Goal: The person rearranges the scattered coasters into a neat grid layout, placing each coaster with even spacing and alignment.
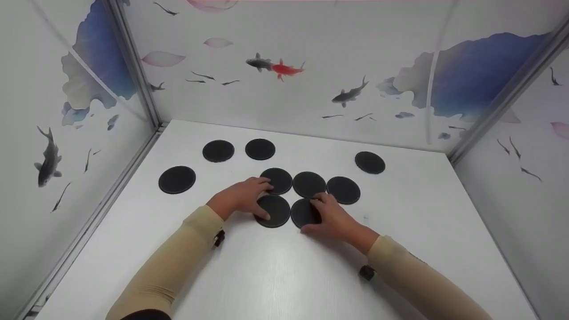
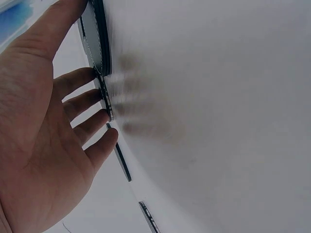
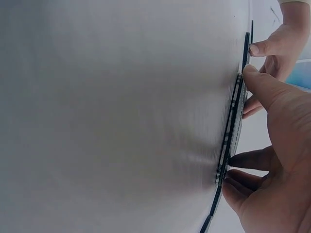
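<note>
In the head view, several flat black discs lie close together mid-table. My left hand [image 1: 240, 198] is spread, its thumb on the near left disc [image 1: 276, 208] and its fingertips on the disc [image 1: 281, 180] behind it. My right hand [image 1: 335, 220] spans the near right disc [image 1: 303, 214], thumb at its near edge and fingertips at its far edge. The left wrist view has my left hand [image 2: 43, 131] with fingers apart against disc edges. Seen edge-on in the right wrist view, a disc is between the thumb and fingers of my right hand [image 3: 286, 145].
Two more discs, a middle one [image 1: 309, 185] and a right one [image 1: 343, 190], continue the back row. Separate discs lie at the far left [image 1: 177, 179], back left [image 1: 218, 150], back centre [image 1: 260, 149] and back right [image 1: 370, 162]. Patterned panels [image 1: 284, 102] border the white table [image 1: 275, 275].
</note>
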`<state>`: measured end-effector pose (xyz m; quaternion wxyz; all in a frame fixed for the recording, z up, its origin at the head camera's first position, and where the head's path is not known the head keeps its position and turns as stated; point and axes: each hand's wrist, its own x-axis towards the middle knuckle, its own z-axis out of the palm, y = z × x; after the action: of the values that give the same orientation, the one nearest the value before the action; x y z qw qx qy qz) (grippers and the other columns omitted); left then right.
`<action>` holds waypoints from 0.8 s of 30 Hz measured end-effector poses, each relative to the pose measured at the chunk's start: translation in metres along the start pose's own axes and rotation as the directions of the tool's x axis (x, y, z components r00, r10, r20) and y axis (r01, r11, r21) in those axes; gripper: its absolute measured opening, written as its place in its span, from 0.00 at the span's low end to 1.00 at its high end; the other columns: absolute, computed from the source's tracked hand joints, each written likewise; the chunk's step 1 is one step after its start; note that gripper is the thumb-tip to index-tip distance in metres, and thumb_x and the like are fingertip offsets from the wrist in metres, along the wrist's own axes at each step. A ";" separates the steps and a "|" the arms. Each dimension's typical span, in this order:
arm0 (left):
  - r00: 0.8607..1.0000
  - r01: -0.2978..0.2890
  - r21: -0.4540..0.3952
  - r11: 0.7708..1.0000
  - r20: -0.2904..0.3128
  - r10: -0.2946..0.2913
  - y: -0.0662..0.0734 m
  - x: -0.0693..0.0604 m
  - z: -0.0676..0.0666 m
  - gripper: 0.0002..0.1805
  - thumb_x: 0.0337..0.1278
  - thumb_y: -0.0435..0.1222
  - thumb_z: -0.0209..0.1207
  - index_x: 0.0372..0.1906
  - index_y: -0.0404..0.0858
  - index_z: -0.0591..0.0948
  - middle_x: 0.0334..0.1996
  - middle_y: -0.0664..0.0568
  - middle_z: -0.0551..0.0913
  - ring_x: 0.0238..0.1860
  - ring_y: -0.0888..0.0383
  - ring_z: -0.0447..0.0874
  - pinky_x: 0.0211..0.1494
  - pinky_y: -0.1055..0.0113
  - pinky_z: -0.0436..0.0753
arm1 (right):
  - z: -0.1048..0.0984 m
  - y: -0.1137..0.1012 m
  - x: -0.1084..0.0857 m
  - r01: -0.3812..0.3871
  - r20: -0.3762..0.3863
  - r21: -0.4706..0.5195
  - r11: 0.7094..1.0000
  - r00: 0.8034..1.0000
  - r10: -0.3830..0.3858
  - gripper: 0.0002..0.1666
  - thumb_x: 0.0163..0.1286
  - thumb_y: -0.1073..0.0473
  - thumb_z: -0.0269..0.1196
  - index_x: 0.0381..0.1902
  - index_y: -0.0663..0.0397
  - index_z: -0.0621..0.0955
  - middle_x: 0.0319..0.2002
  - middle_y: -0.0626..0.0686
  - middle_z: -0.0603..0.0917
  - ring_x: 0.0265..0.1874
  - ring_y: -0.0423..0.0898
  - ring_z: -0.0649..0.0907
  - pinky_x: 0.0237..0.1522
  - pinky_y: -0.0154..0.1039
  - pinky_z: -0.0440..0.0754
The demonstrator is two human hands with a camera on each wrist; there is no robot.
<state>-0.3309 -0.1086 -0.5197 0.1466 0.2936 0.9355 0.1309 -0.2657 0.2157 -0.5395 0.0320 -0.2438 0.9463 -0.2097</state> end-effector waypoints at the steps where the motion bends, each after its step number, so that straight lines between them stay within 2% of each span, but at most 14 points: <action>1: 1.000 0.000 -0.004 1.000 0.001 0.000 0.000 0.000 0.000 0.54 0.59 0.60 0.78 0.85 0.44 0.70 0.88 0.47 0.60 0.87 0.45 0.56 0.85 0.48 0.66 | -0.001 0.001 0.001 0.008 -0.011 0.005 1.000 1.000 -0.008 0.56 0.65 0.33 0.81 0.75 0.68 0.78 0.74 0.64 0.73 0.72 0.60 0.73 0.74 0.56 0.77; 7: 1.000 -0.003 -0.017 1.000 0.001 0.003 0.001 -0.001 0.000 0.54 0.59 0.59 0.79 0.85 0.43 0.70 0.88 0.47 0.61 0.87 0.45 0.55 0.85 0.47 0.66 | -0.015 0.016 0.004 0.034 -0.095 0.051 0.998 0.995 -0.029 0.41 0.71 0.38 0.78 0.66 0.64 0.84 0.70 0.62 0.77 0.70 0.60 0.75 0.71 0.59 0.78; 12: 1.000 -0.007 -0.021 1.000 -0.002 0.007 0.000 0.000 -0.001 0.54 0.59 0.59 0.79 0.85 0.43 0.70 0.87 0.47 0.61 0.87 0.45 0.55 0.85 0.48 0.65 | -0.037 0.036 0.010 0.008 -0.173 0.131 0.991 0.985 0.014 0.31 0.74 0.44 0.77 0.61 0.63 0.85 0.65 0.60 0.79 0.67 0.58 0.77 0.72 0.59 0.77; 15: 1.000 -0.008 -0.022 1.000 0.002 0.008 0.000 0.000 -0.002 0.54 0.59 0.59 0.79 0.85 0.43 0.70 0.88 0.47 0.60 0.87 0.45 0.55 0.85 0.47 0.65 | -0.050 0.054 0.013 -0.019 -0.207 0.154 0.988 0.977 0.051 0.29 0.74 0.46 0.77 0.60 0.62 0.85 0.64 0.60 0.80 0.67 0.59 0.78 0.71 0.60 0.77; 18: 1.000 -0.014 -0.019 1.000 0.006 0.014 -0.001 0.000 -0.002 0.55 0.59 0.59 0.79 0.85 0.43 0.69 0.88 0.46 0.60 0.87 0.44 0.55 0.85 0.47 0.65 | -0.062 0.074 0.015 -0.072 -0.225 0.163 0.984 0.968 0.108 0.33 0.76 0.44 0.75 0.64 0.63 0.84 0.67 0.62 0.78 0.72 0.62 0.75 0.75 0.61 0.73; 21: 1.000 -0.020 -0.017 1.000 0.007 0.020 0.000 0.000 -0.002 0.56 0.58 0.60 0.79 0.85 0.42 0.69 0.88 0.46 0.60 0.87 0.44 0.56 0.85 0.47 0.64 | -0.070 0.094 0.016 -0.133 -0.253 0.181 0.974 0.951 0.177 0.37 0.78 0.42 0.73 0.68 0.66 0.81 0.70 0.64 0.77 0.75 0.64 0.73 0.78 0.63 0.69; 24: 1.000 -0.021 -0.020 1.000 0.008 0.021 0.000 -0.001 -0.002 0.56 0.58 0.60 0.79 0.86 0.42 0.68 0.88 0.46 0.60 0.87 0.44 0.56 0.85 0.47 0.64 | -0.074 0.117 0.019 -0.176 -0.289 0.193 0.965 0.930 0.227 0.39 0.79 0.43 0.72 0.71 0.68 0.79 0.70 0.66 0.76 0.74 0.65 0.74 0.78 0.62 0.69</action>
<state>-0.3311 -0.1092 -0.5180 0.1518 0.3023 0.9305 0.1405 -0.3468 0.3282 -0.5194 -0.0748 -0.1058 0.9392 -0.3180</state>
